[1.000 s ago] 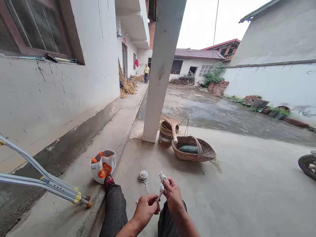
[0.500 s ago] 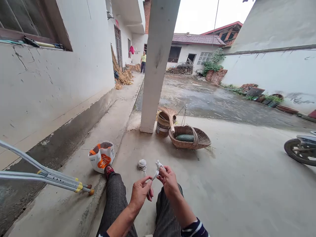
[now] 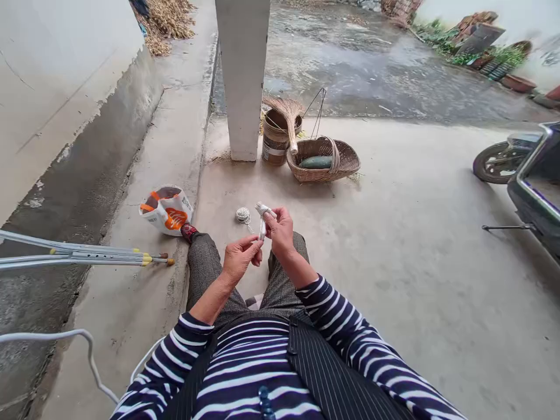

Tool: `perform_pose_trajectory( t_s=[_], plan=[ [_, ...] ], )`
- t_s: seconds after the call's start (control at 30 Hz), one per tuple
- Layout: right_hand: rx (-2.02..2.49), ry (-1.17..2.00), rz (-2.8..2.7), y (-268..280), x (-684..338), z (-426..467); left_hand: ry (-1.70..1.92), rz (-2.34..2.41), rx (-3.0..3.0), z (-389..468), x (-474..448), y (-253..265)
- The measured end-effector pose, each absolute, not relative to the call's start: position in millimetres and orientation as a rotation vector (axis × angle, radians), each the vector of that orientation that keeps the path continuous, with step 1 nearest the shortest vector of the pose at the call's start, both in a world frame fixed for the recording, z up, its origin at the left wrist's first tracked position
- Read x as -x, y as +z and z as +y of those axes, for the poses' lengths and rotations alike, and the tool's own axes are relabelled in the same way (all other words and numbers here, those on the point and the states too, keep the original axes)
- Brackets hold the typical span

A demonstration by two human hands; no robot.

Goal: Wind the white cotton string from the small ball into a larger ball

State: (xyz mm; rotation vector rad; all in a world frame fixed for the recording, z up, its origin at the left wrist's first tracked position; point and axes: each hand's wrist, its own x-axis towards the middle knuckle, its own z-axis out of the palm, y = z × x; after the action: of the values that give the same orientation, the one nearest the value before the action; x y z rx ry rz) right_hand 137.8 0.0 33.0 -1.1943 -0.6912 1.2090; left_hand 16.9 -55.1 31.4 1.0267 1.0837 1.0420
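Note:
Over my lap, my right hand (image 3: pixel 282 233) pinches a small white bundle of yarn work (image 3: pixel 265 210) between thumb and fingers; its exact kind is too small to make out. From it a white strand (image 3: pixel 262 228) hangs down to my left hand (image 3: pixel 238 256), whose thumb and forefinger are closed on its lower end. A ball of white yarn (image 3: pixel 243 215) lies on the concrete floor just beyond my hands, with a loose strand trailing from it toward them.
Left of my foot stands a white and orange bag (image 3: pixel 168 213), near grey crutches (image 3: pixel 100 256). Ahead are a pillar (image 3: pixel 243 81), a bucket (image 3: pixel 275 143), a straw broom (image 3: pixel 291 119) and a wicker basket (image 3: pixel 350 158) holding a dark green gourd (image 3: pixel 315 163). A motorbike (image 3: pixel 536 181) stands right.
My view has tipped downward, bringing my striped sleeves and more of the motorbike into sight. Both hands keep their grip on the white yarn; the strand between them now hangs more upright.

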Motion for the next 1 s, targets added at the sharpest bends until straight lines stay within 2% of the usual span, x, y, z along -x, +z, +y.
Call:
perform_pose_trajectory(
  t_s=[0.2,0.4,0.77,1.0],
  plan=[
    [1.294,0.963,-0.831,28,-134,1,0.969,1.121,-1.189,-59,-25,36],
    [1.131,1.134,-0.739,30,-141,-2,1.034,1.293,-1.272,-50,-17,29],
    [1.106,1.094,-0.780,20,-161,-7,0.943,1.108,-0.932,-42,-2,38],
    [1.322,0.809,-1.151,10,-165,-8,0.787,0.965,-0.989,-45,-7,55]
  ],
)
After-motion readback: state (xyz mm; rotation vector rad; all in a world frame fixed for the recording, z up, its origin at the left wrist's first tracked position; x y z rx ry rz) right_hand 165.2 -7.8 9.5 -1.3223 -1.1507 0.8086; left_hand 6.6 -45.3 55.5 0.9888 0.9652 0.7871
